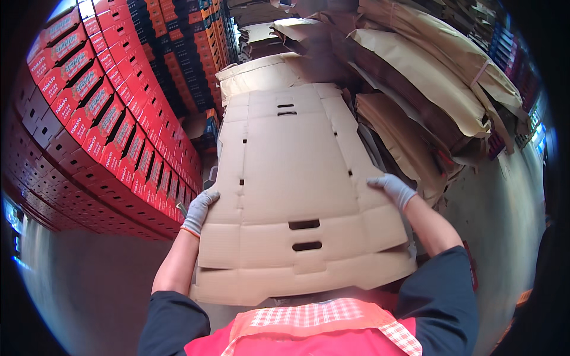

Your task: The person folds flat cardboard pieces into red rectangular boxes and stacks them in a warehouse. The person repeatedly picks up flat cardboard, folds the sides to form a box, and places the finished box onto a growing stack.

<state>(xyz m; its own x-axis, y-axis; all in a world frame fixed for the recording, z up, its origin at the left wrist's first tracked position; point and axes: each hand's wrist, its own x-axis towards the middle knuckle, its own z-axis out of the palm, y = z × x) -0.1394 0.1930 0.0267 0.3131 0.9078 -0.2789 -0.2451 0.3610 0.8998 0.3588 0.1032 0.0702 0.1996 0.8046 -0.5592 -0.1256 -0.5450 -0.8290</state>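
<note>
A large brown cardboard box blank (291, 160), flat and creased with hand-hole slots and small square holes, lies lengthwise in front of me. At its left edge my left hand (200, 209), in a grey glove with an orange cuff, is closed on the board. My right hand (392, 188), also in a grey glove, grips the right edge a little farther up, thumb side on the top face. The fingers under the board are hidden. The blank's near end reaches almost to my red apron (309, 323). Something thin and pale (181, 207) sticks out beside my left hand.
Tall stacks of red printed cartons (113, 113) rise at the left, with orange and dark cartons (184, 47) behind. Paper-wrapped bundles of cardboard (421, 77) are piled at the far right. Another wrapped bundle (261, 74) lies beyond the blank's far end. Grey floor (499, 202) shows at the right.
</note>
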